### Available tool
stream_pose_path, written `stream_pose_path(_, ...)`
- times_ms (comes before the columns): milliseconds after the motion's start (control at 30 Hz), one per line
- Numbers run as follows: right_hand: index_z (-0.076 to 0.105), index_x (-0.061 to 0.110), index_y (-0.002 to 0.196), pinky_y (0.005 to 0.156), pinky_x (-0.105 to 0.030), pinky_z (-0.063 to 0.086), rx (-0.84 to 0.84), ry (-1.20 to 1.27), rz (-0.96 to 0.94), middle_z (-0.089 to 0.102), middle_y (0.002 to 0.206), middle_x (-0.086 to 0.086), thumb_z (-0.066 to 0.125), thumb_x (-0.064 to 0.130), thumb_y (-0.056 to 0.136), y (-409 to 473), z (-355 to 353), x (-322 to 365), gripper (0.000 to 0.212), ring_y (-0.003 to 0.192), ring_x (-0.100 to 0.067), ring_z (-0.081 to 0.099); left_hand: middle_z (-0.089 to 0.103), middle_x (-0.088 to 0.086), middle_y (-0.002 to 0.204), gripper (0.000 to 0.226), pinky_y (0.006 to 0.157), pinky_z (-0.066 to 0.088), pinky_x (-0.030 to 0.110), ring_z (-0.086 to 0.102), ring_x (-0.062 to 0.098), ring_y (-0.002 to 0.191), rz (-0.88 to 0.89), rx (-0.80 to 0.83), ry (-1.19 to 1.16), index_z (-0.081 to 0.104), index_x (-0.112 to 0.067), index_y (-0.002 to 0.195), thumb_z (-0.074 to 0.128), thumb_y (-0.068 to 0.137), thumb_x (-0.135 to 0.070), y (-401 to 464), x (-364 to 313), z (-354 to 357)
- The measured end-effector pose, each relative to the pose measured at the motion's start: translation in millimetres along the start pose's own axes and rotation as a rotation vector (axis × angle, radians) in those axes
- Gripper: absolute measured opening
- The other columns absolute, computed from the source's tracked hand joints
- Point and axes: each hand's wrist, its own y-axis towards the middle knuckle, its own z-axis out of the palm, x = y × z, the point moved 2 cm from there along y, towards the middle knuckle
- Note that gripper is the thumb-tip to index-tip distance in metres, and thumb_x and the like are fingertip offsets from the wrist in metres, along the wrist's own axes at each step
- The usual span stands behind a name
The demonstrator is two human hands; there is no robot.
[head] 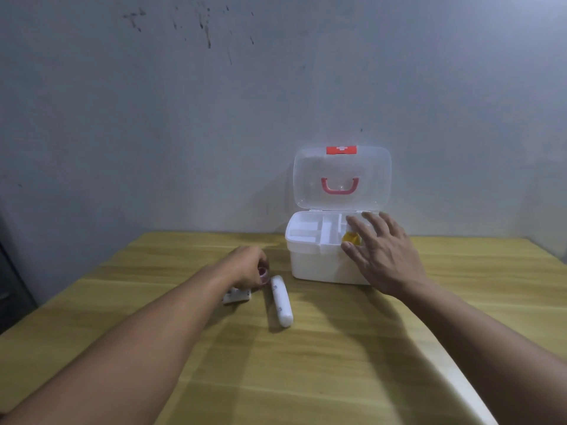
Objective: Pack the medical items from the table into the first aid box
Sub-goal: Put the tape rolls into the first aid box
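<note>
First aid box sits center-right w/ lid up, close to the table far edge. Right hand hovers over its right front rim, fingers spread, released, beside a yellow item in the tray. Left hand mid-frame is clenched on a small red-capped bottle. White tube and small white packet lie just beside it; lower table is bare.

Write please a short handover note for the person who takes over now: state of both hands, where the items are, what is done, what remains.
Left hand: closed around a small red-capped item on the wooden table.
Right hand: open, fingers spread over the white plastic first aid box; its clear lid stands open.
Done: a yellow item lies in the tray's right compartment.
Left: the red-capped item, the white cylindrical tube, and the small white packet beside the left hand.
</note>
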Motion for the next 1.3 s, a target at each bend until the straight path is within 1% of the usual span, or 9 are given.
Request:
stream_pose_path(200, 0.03, 0.034, 0.144, 0.116, -0.045, 0.025, -0.006, -0.01, -0.004, 0.035, 0.152, -0.006, 0.011, 0.068, 0.084, 0.9, 1.2, 0.0, 0.071, 0.143, -0.031, 0.023, 0.066, 0.005, 0.076, 0.014, 0.065, 0.041, 0.025, 0.056, 0.025, 0.075, 0.062, -0.261, -0.105, 0.072, -0.01, 0.081, 0.065, 0.085, -0.021, 0.9, -20.3, -56.8)
stream_pose_path(267, 0.031, 0.034, 0.143, 0.116, -0.045, 0.025, -0.006, -0.007, -0.004, 0.036, 0.152, -0.006, 0.011, 0.069, 0.084, 1.2, 1.5, 0.3, 0.071, 0.143, -0.031, 0.023, 0.068, 0.007, 0.079, 0.012, 0.066, 0.04, 0.025, 0.056, 0.025, 0.076, 0.13, -0.289, -0.124, 0.073, -0.008, 0.085, 0.064, 0.085, -0.017, 4.0, -40.0, -70.8)
stream_pose_path(500, 0.026, 0.036, 0.144, 0.118, -0.044, 0.022, 0.013, -0.012, 0.005, 0.031, 0.154, -0.004, 0.011, 0.069, 0.085, 1.1, 2.6, -0.6, 0.069, 0.144, -0.029, 0.019, 0.069, 0.012, 0.104, 0.029, 0.088, 0.051, 0.035, 0.059, 0.026, 0.092, 0.226, -0.156, 0.011, 0.071, -0.004, 0.111, 0.07, 0.084, -0.015, 23.8, -93.1, -62.7)
stream_pose_path(600, 0.027, 0.035, 0.144, 0.117, -0.043, 0.022, 0.008, -0.016, 0.004, 0.032, 0.154, -0.003, 0.016, 0.067, 0.089, 1.2, 2.7, -1.2, 0.065, 0.144, -0.029, 0.019, 0.069, 0.01, 0.109, 0.047, 0.081, 0.049, 0.03, 0.058, 0.021, 0.088, 0.192, -0.1, 0.007, 0.064, -0.008, 0.125, 0.074, 0.079, -0.01, 31.8, -94.7, -56.8)
stream_pose_path(733, 0.029, 0.035, 0.144, 0.117, -0.043, 0.023, -0.007, -0.01, 0.007, 0.034, 0.153, -0.003, 0.012, 0.067, 0.086, 0.8, 1.7, -1.1, 0.069, 0.143, -0.029, 0.02, 0.065, 0.006, 0.096, 0.065, 0.074, 0.042, 0.026, 0.056, 0.018, 0.082, 0.168, -0.088, -0.068, 0.057, -0.007, 0.132, 0.082, 0.072, -0.008, 36.3, -90.1, -60.1)
stream_pose_path(867, 0.028, 0.035, 0.145, 0.118, -0.044, 0.023, -0.01, -0.01, 0.009, 0.034, 0.153, -0.004, 0.011, 0.068, 0.085, 0.8, 2.2, -1.0, 0.07, 0.144, -0.029, 0.02, 0.069, 0.012, 0.11, 0.041, 0.08, 0.048, 0.028, 0.062, 0.022, 0.093, 0.152, -0.175, -0.09, 0.068, -0.005, 0.117, 0.074, 0.077, 0.002, 41.4, -84.3, -60.4)
stream_pose_path(1000, 0.03, 0.035, 0.145, 0.117, -0.045, 0.025, -0.018, -0.001, 0.012, 0.035, 0.153, -0.004, 0.013, 0.067, 0.086, 0.8, 2.3, -0.9, 0.069, 0.144, -0.03, 0.021, 0.068, 0.01, 0.112, 0.036, 0.089, 0.054, 0.034, 0.065, 0.027, 0.107, 0.151, -0.173, -0.028, 0.07, -0.006, 0.114, 0.068, 0.08, 0.006, 46.6, -81.7, -48.4)
stream_pose_path(1167, 0.03, 0.034, 0.145, 0.117, -0.046, 0.025, -0.021, 0.007, 0.01, 0.035, 0.153, -0.005, 0.013, 0.068, 0.086, 0.7, 1.7, -0.3, 0.07, 0.143, -0.031, 0.022, 0.068, 0.01, 0.119, 0.035, 0.079, 0.05, 0.029, 0.064, 0.025, 0.102, 0.201, -0.124, 0.0, 0.069, -0.009, 0.117, 0.072, 0.082, -0.004, 45.5, -90.2, -44.0)
stream_pose_path(1300, 0.031, 0.034, 0.144, 0.116, -0.046, 0.026, -0.03, 0.007, 0.011, 0.037, 0.152, -0.006, 0.014, 0.067, 0.086, 0.8, 2.6, -1.0, 0.069, 0.142, -0.031, 0.023, 0.069, 0.014, 0.114, 0.033, 0.069, 0.045, 0.023, 0.057, 0.014, 0.08, 0.214, -0.063, -0.067, 0.071, -0.012, 0.116, 0.065, 0.086, -0.001, 45.2, -85.1, -49.8)
